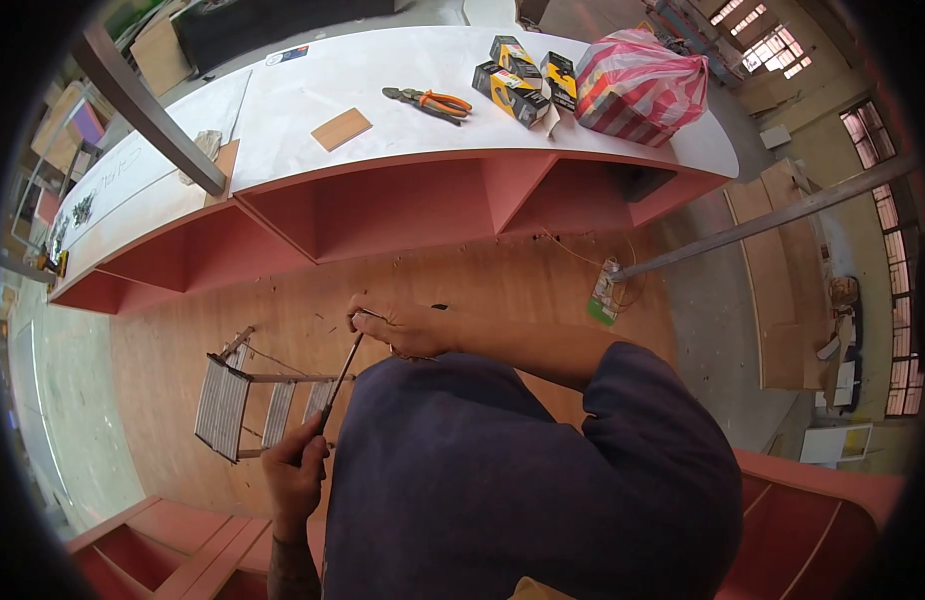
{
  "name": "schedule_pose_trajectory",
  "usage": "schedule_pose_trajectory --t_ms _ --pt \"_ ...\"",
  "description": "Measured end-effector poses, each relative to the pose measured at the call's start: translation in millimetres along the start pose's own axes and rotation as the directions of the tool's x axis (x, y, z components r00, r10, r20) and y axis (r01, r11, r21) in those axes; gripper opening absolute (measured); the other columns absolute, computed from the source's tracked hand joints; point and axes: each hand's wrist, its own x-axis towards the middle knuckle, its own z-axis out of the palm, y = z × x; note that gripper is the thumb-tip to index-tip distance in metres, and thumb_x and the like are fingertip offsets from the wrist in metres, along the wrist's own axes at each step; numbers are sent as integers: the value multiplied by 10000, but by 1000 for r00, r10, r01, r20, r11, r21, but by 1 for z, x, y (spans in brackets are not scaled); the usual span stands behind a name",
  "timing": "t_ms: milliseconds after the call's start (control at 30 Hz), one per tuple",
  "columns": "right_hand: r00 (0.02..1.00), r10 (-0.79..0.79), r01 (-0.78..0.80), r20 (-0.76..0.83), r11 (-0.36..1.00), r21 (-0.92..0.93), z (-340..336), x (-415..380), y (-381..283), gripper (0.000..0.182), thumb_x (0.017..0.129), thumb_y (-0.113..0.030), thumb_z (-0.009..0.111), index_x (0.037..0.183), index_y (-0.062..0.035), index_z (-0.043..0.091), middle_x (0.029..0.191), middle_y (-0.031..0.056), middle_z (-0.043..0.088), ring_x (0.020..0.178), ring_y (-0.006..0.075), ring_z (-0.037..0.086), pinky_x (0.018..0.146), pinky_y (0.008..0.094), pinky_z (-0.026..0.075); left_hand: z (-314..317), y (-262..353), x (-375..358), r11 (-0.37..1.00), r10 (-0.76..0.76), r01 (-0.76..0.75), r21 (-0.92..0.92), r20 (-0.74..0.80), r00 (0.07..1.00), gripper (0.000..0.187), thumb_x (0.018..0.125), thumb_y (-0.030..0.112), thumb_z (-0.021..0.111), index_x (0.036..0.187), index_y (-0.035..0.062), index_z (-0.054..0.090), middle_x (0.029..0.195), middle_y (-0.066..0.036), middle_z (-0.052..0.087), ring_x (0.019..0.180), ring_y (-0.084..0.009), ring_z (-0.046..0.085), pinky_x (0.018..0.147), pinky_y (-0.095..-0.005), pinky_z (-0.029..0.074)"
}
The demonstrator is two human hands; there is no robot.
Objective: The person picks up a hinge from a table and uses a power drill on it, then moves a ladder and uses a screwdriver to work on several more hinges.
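Observation:
My left hand (297, 466), low and left of my body, is closed round the dark handle of a screwdriver (345, 372). Its thin shaft slants up to my right hand (398, 328), which reaches in from the right with fingers curled together. The tip ends at those fingers; whatever they pinch there is too small and hidden to name. Both hands are above the wooden floor (183, 350). Below and to the left stands a small folding stepladder (223, 405) with ribbed metal treads.
Ahead is a long white-topped counter (423, 60) with pink compartments. Orange-handled pliers (428, 103), a wood piece (341, 130), yellow-black boxes (513, 90) and a striped plastic bag (643, 85) lie on it. Metal posts (153, 110) cross both sides. A power strip (605, 292) with cable lies right.

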Motion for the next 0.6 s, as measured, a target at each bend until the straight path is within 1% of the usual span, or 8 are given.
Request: schedule_pose_trajectory --t_ms 33,100,233,300,333,400,533,600 --pt "1000 4 -4 -9 1000 24 0 2 5 244 1172 -363 408 1206 -159 537 682 -23 378 504 87 462 472 292 406 3 -1 0 1000 -2 2 -6 -9 1000 334 1013 69 661 1330 -14 724 811 -59 718 589 -44 566 513 -220 442" --pt "1000 -9 9 5 999 51 0 4 9 248 1172 -369 406 1209 -161 538 706 -14 403 504 88 463 474 292 407 8 -1 1 908 310 -298 295 7 951 319 1007 55 655 1306 -9 744 824 -77 734 607 -48 576 548 -224 451" --pt "1000 1 -1 9 1000 7 -4 -8 -15 258 1172 -378 405 1217 -165 542 738 0 437 505 89 468 482 291 405 2 -5 9 793 496 -487 367 76 865 373 993 43 654 1357 -15 703 837 -103 741 581 -49 565 525 -219 445" --pt "999 -37 36 -11 999 -36 -6 -5 -18 256 1165 -369 417 1215 -147 534 690 1 420 498 98 469 482 308 415 0 13 4 990 -23 28 -141 37 999 443 982 42 661 1420 -20 639 844 -113 741 554 -51 549 501 -216 437" --pt "997 -73 71 -27 994 -82 -6 -4 -18 257 1159 -361 429 1212 -129 526 643 2 403 492 106 470 481 324 424 -1 22 4 990 -22 28 -139 41 999 443 982 42 661 1420 -20 639 844 -113 741 554 -51 549 501 -216 437" --pt "997 -80 79 -14 994 -77 -5 0 -9 261 1156 -360 434 1219 -124 526 652 7 416 499 111 476 485 329 434 -3 34 6 796 -221 267 -544 149 964 505 976 48 667 1469 -22 576 848 -105 737 536 -53 534 480 -215 429" --pt "999 -51 51 8 998 -29 0 -8 -4 245 1173 -347 398 1214 -138 521 675 -1 415 517 108 490 473 308 405 2 5 1 997 -57 60 -53 60 997 337 1010 48 646 1336 -11 710 846 -91 734 582 -43 573 501 -203 428" --pt "1000 -13 12 -11 1000 -27 3 -6 2 251 1174 -348 396 1210 -134 522 674 4 424 512 110 490 472 306 409 7 -3 -3 999 -40 40 -2 21 999 281 1013 28 642 1266 -18 755 860 -95 752 662 -78 652 574 -231 498"
